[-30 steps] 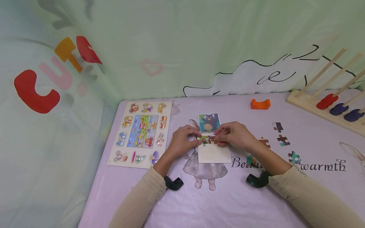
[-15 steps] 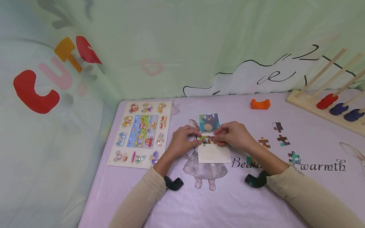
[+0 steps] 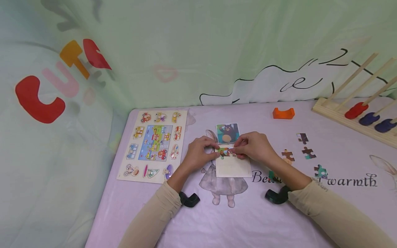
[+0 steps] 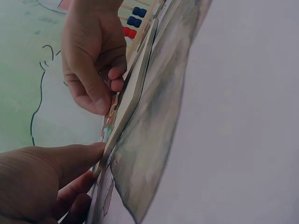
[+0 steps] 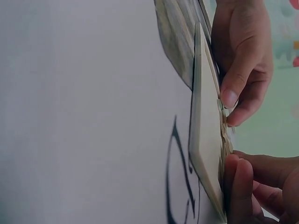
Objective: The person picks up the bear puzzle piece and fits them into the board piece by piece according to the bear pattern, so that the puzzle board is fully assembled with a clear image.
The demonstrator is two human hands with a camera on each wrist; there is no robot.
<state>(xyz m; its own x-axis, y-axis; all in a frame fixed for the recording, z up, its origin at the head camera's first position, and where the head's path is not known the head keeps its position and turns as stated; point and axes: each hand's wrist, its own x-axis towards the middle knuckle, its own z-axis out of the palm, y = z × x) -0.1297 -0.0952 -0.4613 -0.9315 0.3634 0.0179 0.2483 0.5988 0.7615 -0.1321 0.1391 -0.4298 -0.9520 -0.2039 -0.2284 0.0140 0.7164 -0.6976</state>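
A pale puzzle board (image 3: 233,168) lies in the middle of the table. Its upper left bears a green and brown jigsaw piece (image 3: 222,153). My left hand (image 3: 198,154) holds the board's left edge between thumb and fingers; the left wrist view shows the thumb (image 4: 88,156) on that edge. Over the board's upper right, my right hand (image 3: 255,147) pinches a brown jigsaw piece (image 3: 231,152) beside the first piece. Its fingers hide part of the piece. Just above the board is a bear picture card (image 3: 227,133).
Several loose jigsaw pieces, one brown and teal (image 3: 308,152), lie to the right. A vehicle peg puzzle (image 3: 183,137) is at the left. An orange block (image 3: 283,113) and a wooden bead stand (image 3: 328,109) stand at the back right.
The pinched piece has shifted and looks tilted differently beside the first piece. My right hand and forearm have moved slightly left. The left hand stays in place.
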